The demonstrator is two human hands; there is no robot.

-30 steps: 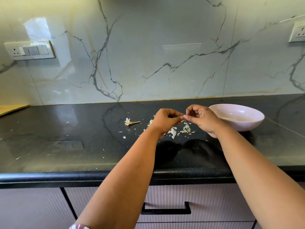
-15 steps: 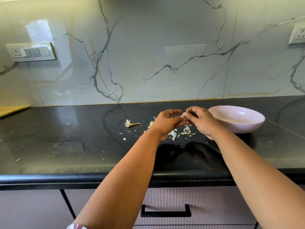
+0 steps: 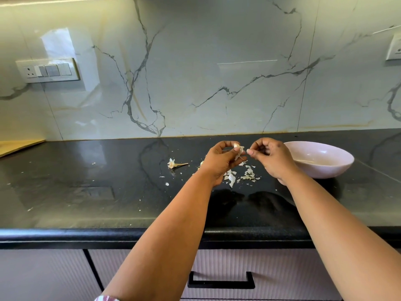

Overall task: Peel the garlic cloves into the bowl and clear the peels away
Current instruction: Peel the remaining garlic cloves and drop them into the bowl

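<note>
My left hand [image 3: 219, 161] pinches a small garlic clove [image 3: 237, 146] between thumb and fingertips, a strip of loose skin hanging from it. My right hand [image 3: 271, 157] is just to its right, fingers curled with thumb and forefinger pressed together; whether a bit of peel is between them I cannot tell. Both hands hover above a scatter of white peels [image 3: 247, 175] on the black counter [image 3: 86, 192]. A pale pink bowl [image 3: 338, 168] stands right of my right hand; its inside shows no cloves from here.
A dry garlic stem with root end [image 3: 174, 164] lies left of the hands, with small peel flecks around it. A marble backsplash with a switch panel [image 3: 48, 70] rises behind. A drawer with a black handle [image 3: 221, 281] is below the counter edge.
The hands, touching at the fingertips before, have drawn slightly apart. The clove now shows at my left fingertips with skin hanging loose.
</note>
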